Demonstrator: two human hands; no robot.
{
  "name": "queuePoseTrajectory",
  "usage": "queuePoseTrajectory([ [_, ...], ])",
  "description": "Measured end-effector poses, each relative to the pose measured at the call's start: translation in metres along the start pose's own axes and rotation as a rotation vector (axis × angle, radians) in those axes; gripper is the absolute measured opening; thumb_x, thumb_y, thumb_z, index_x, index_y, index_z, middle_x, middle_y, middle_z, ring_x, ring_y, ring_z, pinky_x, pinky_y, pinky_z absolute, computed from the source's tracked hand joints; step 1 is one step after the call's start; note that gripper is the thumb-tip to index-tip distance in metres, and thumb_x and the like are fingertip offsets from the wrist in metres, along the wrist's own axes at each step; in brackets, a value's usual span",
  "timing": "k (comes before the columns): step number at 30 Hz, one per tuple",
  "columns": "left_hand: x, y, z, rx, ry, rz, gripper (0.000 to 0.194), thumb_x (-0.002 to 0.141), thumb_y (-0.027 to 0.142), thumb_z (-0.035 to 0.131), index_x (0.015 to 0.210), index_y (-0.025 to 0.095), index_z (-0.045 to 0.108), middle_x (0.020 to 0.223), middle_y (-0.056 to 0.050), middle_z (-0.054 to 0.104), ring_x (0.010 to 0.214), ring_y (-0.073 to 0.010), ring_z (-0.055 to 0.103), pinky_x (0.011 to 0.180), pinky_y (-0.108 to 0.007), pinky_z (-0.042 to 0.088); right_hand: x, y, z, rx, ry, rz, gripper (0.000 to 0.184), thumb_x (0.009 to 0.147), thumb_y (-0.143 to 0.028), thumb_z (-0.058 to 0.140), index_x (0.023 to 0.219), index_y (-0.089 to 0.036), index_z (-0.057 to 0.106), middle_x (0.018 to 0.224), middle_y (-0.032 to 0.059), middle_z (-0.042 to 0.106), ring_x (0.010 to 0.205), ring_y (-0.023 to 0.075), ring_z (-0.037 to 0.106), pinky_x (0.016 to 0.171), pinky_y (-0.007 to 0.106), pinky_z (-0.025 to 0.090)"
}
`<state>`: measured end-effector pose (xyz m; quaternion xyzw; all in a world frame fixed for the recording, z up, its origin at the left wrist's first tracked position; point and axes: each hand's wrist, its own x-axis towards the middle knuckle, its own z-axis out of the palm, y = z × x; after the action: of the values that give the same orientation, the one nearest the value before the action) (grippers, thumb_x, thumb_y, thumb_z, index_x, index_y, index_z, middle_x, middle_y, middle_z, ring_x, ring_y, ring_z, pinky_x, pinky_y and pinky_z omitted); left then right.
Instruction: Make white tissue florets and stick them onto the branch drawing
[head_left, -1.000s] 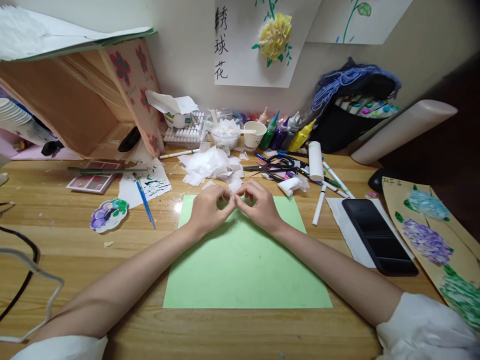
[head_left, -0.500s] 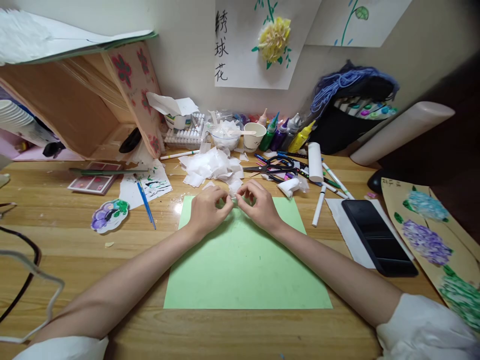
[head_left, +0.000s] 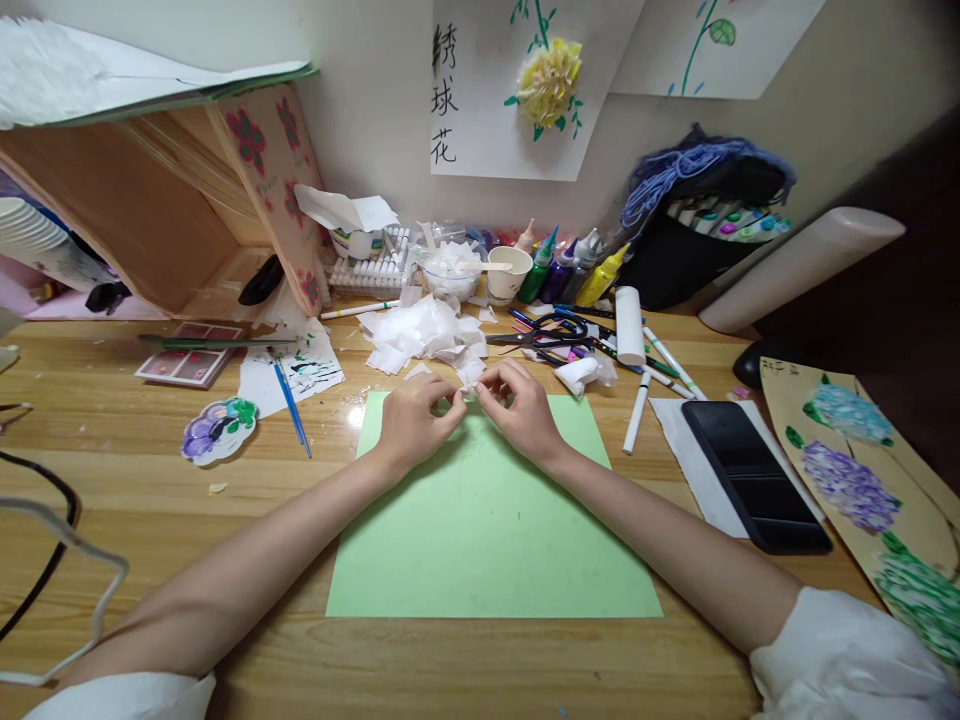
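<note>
My left hand point(head_left: 417, 420) and my right hand point(head_left: 519, 412) meet over the far edge of a light green sheet of paper point(head_left: 495, 540). Thumb and forefinger of each are pinched together on a small piece of white tissue paper point(head_left: 469, 388), mostly covered by the fingertips. Just beyond the hands lies a loose pile of white tissue paper pieces point(head_left: 424, 330). Black-handled scissors point(head_left: 555, 333) rest to the right of that pile.
At the back stand a paper cup point(head_left: 508, 275), a bowl of paper scraps point(head_left: 450, 270) and several paint bottles point(head_left: 561, 270). Markers point(head_left: 637, 412) and a black phone point(head_left: 756, 478) lie right; brushes point(head_left: 291, 405) and a painted palette point(head_left: 219, 432) lie left. A pink box point(head_left: 172, 210) stands back left.
Both hands stay in nearly the same place, still pinching the tissue piece. The right fingertips have shifted slightly to the right, away from the left ones.
</note>
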<state>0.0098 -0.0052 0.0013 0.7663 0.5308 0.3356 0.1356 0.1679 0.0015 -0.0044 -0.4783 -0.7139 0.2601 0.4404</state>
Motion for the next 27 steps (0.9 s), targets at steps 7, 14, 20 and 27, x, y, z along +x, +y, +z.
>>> queuePoseTrajectory([
  [7,0.001,0.001,-0.002,-0.015,-0.012,-0.038,0.02,0.078,0.026,0.05,0.064,0.018,0.061,0.06,0.001,0.053,0.06,-0.0116,0.047,0.058,-0.024,0.034,0.003,0.008,0.0,0.135,0.048,0.165,0.015,0.082,-0.03,0.053,0.074,-0.018,0.053,0.07,-0.0013,0.051,0.061,0.0109,0.045,0.057,0.024,0.037],
  [14,0.005,-0.003,-0.003,-0.107,0.05,-0.18,0.021,0.078,0.024,0.046,0.058,0.017,0.049,0.057,0.003,0.047,0.057,-0.0103,0.042,0.056,-0.023,0.032,0.005,0.017,0.001,0.246,0.092,0.244,0.016,0.08,-0.033,0.054,0.077,-0.018,0.053,0.073,-0.0014,0.054,0.065,0.0116,0.05,0.061,0.024,0.04],
  [20,0.007,-0.013,-0.001,-0.169,0.103,-0.322,0.022,0.078,0.026,0.044,0.058,0.017,0.047,0.055,0.004,0.043,0.055,-0.0094,0.04,0.052,-0.022,0.027,0.008,0.02,0.001,0.277,0.114,0.27,0.018,0.08,-0.035,0.054,0.078,-0.017,0.055,0.073,-0.0003,0.055,0.067,0.0125,0.05,0.064,0.025,0.041],
  [27,0.012,-0.015,0.0,-0.031,0.007,-0.339,0.024,0.084,0.032,0.039,0.076,0.018,0.057,0.074,-0.002,0.06,0.069,-0.0158,0.051,0.059,-0.026,0.032,0.011,0.024,0.002,0.272,0.051,0.281,0.027,0.08,-0.031,0.052,0.102,-0.017,0.056,0.086,0.0034,0.059,0.073,0.0138,0.054,0.066,0.026,0.044],
])
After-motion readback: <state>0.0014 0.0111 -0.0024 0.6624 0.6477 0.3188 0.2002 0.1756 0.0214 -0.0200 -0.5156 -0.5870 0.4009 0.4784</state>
